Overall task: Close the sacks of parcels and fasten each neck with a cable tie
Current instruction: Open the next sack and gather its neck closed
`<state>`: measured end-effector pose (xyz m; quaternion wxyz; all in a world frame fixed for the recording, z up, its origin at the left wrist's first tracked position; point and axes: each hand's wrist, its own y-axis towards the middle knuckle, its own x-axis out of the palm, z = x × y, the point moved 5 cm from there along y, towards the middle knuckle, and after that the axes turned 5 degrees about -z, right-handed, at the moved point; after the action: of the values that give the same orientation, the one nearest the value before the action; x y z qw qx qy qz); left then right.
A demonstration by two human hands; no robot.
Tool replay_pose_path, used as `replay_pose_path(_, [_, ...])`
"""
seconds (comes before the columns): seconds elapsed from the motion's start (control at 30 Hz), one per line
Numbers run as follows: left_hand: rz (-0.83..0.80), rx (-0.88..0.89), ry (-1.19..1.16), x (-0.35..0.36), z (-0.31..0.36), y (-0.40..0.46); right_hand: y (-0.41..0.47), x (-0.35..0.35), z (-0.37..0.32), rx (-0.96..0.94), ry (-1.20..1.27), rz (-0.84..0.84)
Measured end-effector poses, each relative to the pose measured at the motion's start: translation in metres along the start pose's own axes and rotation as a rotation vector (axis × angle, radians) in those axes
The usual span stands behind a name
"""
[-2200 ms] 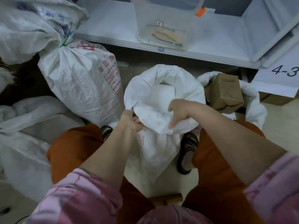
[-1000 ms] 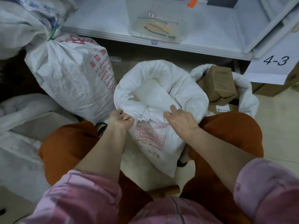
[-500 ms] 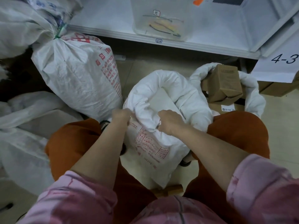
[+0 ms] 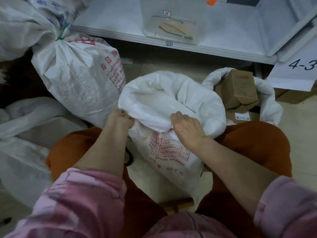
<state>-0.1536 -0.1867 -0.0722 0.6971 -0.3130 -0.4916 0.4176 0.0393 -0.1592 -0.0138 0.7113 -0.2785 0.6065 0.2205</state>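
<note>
Head view: open sack stands on the floor between the person's knees, rim rolled down, neck not gathered. Left hand has its fingers curled, pinching the rolled rim at its near-left edge; right hand lies on the near rim, fingers together and bent over the fold. Tied sack left, cable ties in a bin on the shelf behind.

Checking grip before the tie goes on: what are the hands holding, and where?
Both hold the open sack by its rolled-down rim: left hand pinches the near-left edge, right hand grips the near-right fold.
</note>
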Motion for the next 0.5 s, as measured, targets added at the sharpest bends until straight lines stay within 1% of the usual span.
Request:
replay_pose_path(0.03, [-0.015,-0.032,-0.104,-0.008,-0.003,0.002,0.002,-0.005,0.000,-0.031,0.004,0.072])
replay_pose_path(0.07, [-0.055,-0.052,-0.146,-0.013,-0.008,0.000,0.003,-0.006,-0.001,-0.065,0.002,0.100])
replay_pose_path(0.13, [-0.055,-0.090,-0.068,-0.025,-0.011,0.005,0.004,-0.008,-0.001,-0.115,-0.006,0.117])
replay_pose_path(0.17, [-0.006,-0.082,0.075,-0.030,-0.007,0.007,0.004,-0.005,0.000,-0.132,-0.015,0.105])
replay_pose_path(0.2, [0.057,-0.012,0.336,-0.035,0.001,0.011,0.004,-0.001,0.001,-0.142,-0.037,0.072])
replay_pose_path(0.23, [0.146,0.089,0.679,-0.038,0.009,0.012,0.004,0.004,0.001,-0.159,-0.073,0.052])
replay_pose_path(0.27, [0.201,0.194,0.869,-0.034,0.012,0.004,0.005,0.008,0.000,-0.178,-0.109,0.045])
replay_pose_path(0.3, [0.270,0.299,0.970,-0.030,0.010,-0.003,0.005,0.011,-0.002,-0.200,-0.146,0.053])
replay_pose_path(0.33, [0.270,0.354,0.984,-0.024,0.004,-0.008,0.004,0.012,-0.006,-0.224,-0.176,0.059])
replay_pose_path(0.37, [0.202,0.313,0.995,-0.018,-0.008,-0.014,0.003,0.012,-0.011,-0.253,-0.201,0.067])
replay_pose_path(0.4, [0.169,0.300,0.974,-0.013,-0.017,-0.017,0.002,0.013,-0.016,-0.286,-0.210,0.088])
replay_pose_path(0.43, [0.192,0.293,0.921,-0.009,-0.022,-0.016,0.000,0.012,-0.018,-0.323,-0.207,0.133])
replay_pose_path(0.47, [0.203,0.225,0.779,-0.008,-0.029,-0.015,-0.002,0.011,-0.020,-0.344,-0.201,0.174])
replay_pose_path(0.5, [0.179,0.176,0.714,-0.003,-0.037,-0.012,-0.003,0.013,-0.019,-0.353,-0.205,0.209])
